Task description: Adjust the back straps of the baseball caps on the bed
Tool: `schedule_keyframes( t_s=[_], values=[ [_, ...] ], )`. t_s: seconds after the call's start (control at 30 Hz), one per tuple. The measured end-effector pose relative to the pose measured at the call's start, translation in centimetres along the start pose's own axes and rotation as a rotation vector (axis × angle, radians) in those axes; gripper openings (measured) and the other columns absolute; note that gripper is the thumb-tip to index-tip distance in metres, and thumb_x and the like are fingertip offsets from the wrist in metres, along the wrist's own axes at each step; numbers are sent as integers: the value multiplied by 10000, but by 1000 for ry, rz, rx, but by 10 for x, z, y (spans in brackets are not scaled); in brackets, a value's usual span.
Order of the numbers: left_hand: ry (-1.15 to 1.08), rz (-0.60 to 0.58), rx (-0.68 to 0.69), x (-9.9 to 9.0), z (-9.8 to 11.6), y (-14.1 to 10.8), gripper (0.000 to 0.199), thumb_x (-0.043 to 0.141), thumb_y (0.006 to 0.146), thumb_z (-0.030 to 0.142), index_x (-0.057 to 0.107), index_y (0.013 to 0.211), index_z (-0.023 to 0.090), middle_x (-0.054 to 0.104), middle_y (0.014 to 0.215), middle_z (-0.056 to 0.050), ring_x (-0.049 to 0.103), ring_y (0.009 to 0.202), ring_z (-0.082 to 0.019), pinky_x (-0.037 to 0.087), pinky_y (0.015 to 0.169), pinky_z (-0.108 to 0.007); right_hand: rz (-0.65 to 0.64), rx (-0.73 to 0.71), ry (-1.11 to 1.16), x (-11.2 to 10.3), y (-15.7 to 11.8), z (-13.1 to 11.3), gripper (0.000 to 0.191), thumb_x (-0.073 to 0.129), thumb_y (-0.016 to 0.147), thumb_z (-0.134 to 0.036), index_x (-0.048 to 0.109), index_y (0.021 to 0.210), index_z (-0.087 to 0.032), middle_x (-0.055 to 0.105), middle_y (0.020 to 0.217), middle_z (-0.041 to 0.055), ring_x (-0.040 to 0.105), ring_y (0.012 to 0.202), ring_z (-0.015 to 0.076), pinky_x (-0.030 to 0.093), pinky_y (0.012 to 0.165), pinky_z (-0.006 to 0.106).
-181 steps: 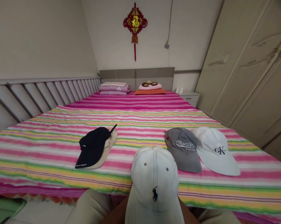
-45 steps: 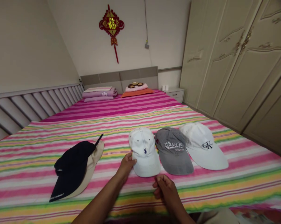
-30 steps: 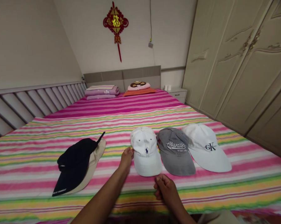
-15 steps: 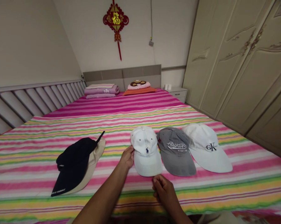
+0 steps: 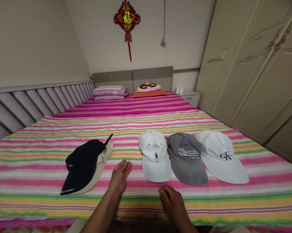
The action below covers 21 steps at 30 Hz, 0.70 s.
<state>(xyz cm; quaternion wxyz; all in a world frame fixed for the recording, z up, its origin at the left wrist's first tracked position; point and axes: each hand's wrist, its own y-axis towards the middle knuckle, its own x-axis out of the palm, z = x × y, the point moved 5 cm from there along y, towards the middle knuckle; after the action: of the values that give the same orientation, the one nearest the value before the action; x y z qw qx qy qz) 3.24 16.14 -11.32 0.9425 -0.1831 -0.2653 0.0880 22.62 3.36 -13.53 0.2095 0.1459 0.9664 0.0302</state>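
Observation:
My left hand point(image 5: 121, 174) is open, its fingers stretched out over the bedspread, a little left of a small white cap point(image 5: 156, 168) with a dark rider logo. Just below that cap's brim, my right hand point(image 5: 171, 200) is curled shut and holds nothing I can see. A grey cap point(image 5: 189, 170) with "Always" lettering lies right of the white one. Beyond it, partly tucked behind the grey cap, is a larger white cap point(image 5: 223, 168) marked CK. To the left, a black cap point(image 5: 84, 158) lies on top of a beige cap point(image 5: 99, 170), which shows only along one side.
The caps lie on a striped bedspread point(image 5: 146, 210). Folded purple bedding point(image 5: 110, 93) and an orange pillow point(image 5: 149, 93) sit by the headboard point(image 5: 150, 74). A slatted rail point(image 5: 39, 100) runs along the left; a wardrobe point(image 5: 245, 71) stands at right.
My left hand has let go of the small white cap's side and moved left, opening. My right hand stays near the brim. The whole view has shifted slightly.

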Motion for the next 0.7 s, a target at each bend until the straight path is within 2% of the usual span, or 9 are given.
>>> schedule_keyframes(
  t_s=[0.2, 0.33, 0.5, 0.7],
  values=[
    [-82, 150, 82, -84, 39, -21, 150, 425, 806, 23, 542, 792, 115, 661, 652, -69, 657, 620, -141, 538, 624, -252, -75, -153, -263, 10, -12, -10, 292, 348, 826, -367, 497, 637, -201, 543, 589, 21, 509, 546, 166, 331, 533, 257],
    [-161, 257, 103, -125, 53, -35, 154, 430, 812, 42, 565, 787, 112, 661, 616, -56, 645, 554, -127, 537, 539, -221, -108, -227, -368, 17, -17, -13, 309, 320, 847, -368, 507, 656, -213, 576, 597, 19, 547, 541, 160, 355, 520, 242],
    [-253, 403, 52, -152, 55, -47, 161, 508, 803, 133, 532, 644, 129, 586, 474, 17, 574, 395, -94, 503, 417, -198, -143, -257, -476, 22, -20, -12, 308, 331, 852, -379, 503, 650, -222, 600, 601, 23, 568, 533, 165, 359, 485, 238],
    [-306, 528, 113, -173, 68, -48, 214, 477, 831, 160, 490, 618, 154, 542, 427, 65, 529, 340, -57, 488, 405, -156, -98, -294, -509, 23, -21, -8, 283, 337, 859, -366, 526, 693, -235, 626, 635, 29, 592, 564, 175, 383, 508, 240]
  ],
)
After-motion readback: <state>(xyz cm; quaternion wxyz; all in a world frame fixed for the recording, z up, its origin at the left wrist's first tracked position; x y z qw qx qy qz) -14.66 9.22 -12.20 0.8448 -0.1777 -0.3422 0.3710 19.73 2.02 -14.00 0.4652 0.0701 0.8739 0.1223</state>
